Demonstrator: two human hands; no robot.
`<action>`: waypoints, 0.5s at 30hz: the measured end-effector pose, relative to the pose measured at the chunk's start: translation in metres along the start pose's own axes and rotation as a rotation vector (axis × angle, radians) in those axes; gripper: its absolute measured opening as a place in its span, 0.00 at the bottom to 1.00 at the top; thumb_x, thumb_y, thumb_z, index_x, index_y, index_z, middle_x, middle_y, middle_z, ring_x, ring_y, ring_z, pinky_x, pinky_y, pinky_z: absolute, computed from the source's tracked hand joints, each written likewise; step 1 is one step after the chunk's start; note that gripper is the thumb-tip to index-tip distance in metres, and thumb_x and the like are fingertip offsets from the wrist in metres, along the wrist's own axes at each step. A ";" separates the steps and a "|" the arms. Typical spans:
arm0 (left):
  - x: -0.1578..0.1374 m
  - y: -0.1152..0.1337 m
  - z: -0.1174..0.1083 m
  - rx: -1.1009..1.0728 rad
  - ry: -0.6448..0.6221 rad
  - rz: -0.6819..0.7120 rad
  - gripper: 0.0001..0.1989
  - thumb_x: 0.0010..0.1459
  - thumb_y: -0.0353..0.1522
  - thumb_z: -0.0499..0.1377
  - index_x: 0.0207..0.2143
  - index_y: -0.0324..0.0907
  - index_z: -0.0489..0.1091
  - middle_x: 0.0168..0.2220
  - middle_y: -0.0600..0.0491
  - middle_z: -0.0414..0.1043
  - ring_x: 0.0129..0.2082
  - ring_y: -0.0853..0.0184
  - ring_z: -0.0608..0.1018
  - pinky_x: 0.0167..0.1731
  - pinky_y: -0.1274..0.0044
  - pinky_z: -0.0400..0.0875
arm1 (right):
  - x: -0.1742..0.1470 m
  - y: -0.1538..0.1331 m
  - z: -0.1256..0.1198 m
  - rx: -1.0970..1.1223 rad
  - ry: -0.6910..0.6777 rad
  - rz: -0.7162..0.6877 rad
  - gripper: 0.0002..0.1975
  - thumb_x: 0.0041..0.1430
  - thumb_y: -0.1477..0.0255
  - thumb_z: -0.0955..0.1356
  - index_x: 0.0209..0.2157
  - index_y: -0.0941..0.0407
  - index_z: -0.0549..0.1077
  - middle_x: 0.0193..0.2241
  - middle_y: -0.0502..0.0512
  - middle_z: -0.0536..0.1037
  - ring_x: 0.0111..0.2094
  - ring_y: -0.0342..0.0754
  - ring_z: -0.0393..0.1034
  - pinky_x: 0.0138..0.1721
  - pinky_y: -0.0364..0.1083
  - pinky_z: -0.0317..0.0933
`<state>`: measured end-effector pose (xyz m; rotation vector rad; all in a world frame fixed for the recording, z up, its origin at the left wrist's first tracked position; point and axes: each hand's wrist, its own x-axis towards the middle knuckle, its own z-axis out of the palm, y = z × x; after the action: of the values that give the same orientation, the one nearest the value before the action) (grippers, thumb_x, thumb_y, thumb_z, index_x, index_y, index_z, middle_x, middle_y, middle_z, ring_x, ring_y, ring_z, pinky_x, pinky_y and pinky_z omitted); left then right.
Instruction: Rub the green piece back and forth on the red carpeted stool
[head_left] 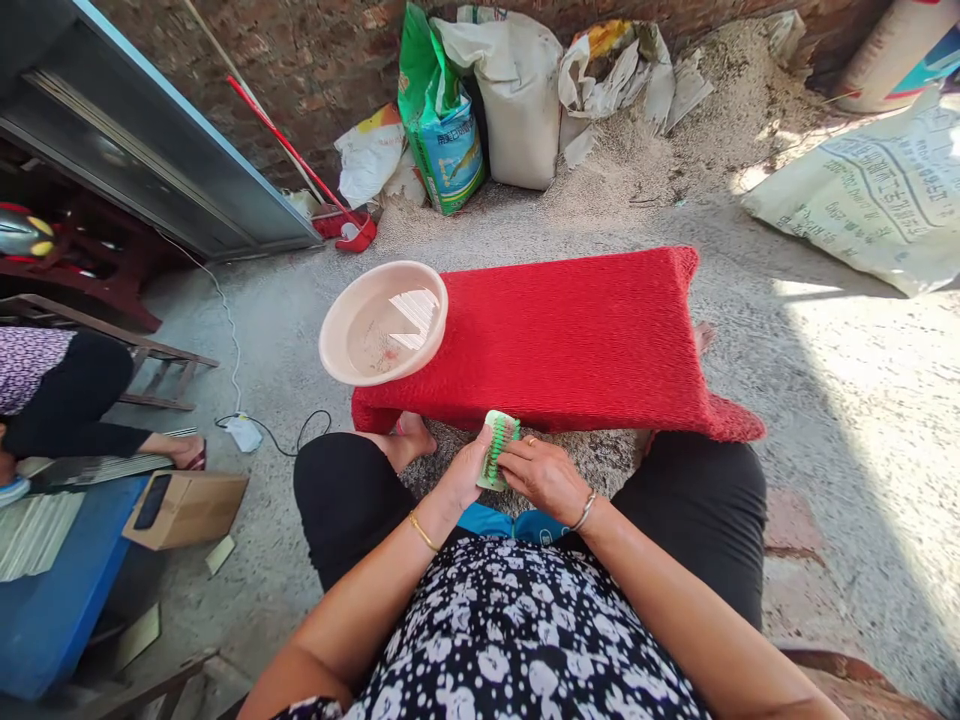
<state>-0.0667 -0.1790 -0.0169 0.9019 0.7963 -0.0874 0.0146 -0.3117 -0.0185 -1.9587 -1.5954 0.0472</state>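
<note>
My left hand (pixel 466 474) holds a scrub brush (pixel 491 470) with a pale back and green bristles, the bristles facing right. The fingers of my right hand (pixel 551 475) are bent together against the bristles; whatever they pinch, if anything, is hidden. Both hands are above my lap, close to the near edge of a low bench draped in red plush cloth (pixel 570 335). At the bench's left end stands a pale pink basin (pixel 330 345) with clear water and a little reddish matter at the bottom.
Sacks (pixel 517 100) and a heap of grain-like material (pixel 675 160) line the brick wall. A red dustpan (pixel 358 235) lies by the metal door. At left sit another person (pixel 75 380), a cardboard box (pixel 191 508) and a blue table (pixel 67 620). Cables (pixel 232 330) cross the floor.
</note>
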 end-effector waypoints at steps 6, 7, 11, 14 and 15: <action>0.003 0.002 0.003 -0.026 -0.002 0.009 0.30 0.48 0.53 0.61 0.39 0.34 0.74 0.34 0.48 0.77 0.34 0.65 0.78 0.37 0.76 0.70 | 0.001 0.000 0.014 0.023 0.067 0.040 0.08 0.60 0.75 0.63 0.28 0.56 0.70 0.28 0.53 0.71 0.31 0.46 0.63 0.35 0.44 0.57; 0.003 0.003 0.004 -0.041 -0.008 0.014 0.30 0.48 0.53 0.61 0.39 0.35 0.73 0.34 0.48 0.77 0.35 0.66 0.78 0.38 0.76 0.70 | 0.001 -0.001 0.015 0.064 0.110 0.083 0.08 0.60 0.76 0.63 0.28 0.56 0.70 0.27 0.53 0.71 0.31 0.46 0.63 0.35 0.44 0.57; 0.001 0.005 0.007 -0.075 -0.057 0.015 0.28 0.52 0.52 0.58 0.41 0.35 0.72 0.34 0.49 0.77 0.34 0.67 0.77 0.38 0.76 0.71 | 0.000 -0.002 0.011 0.376 0.260 0.247 0.09 0.58 0.77 0.61 0.25 0.55 0.67 0.25 0.51 0.69 0.28 0.44 0.63 0.33 0.42 0.57; -0.002 0.007 0.006 -0.037 -0.125 -0.050 0.32 0.53 0.56 0.54 0.40 0.35 0.72 0.29 0.49 0.75 0.26 0.66 0.77 0.29 0.73 0.73 | 0.002 0.000 -0.001 0.603 0.308 0.398 0.09 0.57 0.73 0.62 0.24 0.55 0.66 0.23 0.48 0.67 0.25 0.42 0.62 0.29 0.41 0.56; -0.003 0.009 0.006 -0.022 -0.150 -0.070 0.34 0.53 0.57 0.52 0.40 0.34 0.71 0.28 0.48 0.75 0.24 0.65 0.76 0.26 0.72 0.72 | 0.002 0.003 -0.006 0.646 0.321 0.442 0.09 0.58 0.72 0.63 0.24 0.55 0.66 0.23 0.48 0.67 0.25 0.42 0.62 0.28 0.41 0.55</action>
<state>-0.0624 -0.1788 -0.0068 0.8365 0.6878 -0.2044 0.0199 -0.3129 -0.0141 -1.6495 -0.7831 0.3594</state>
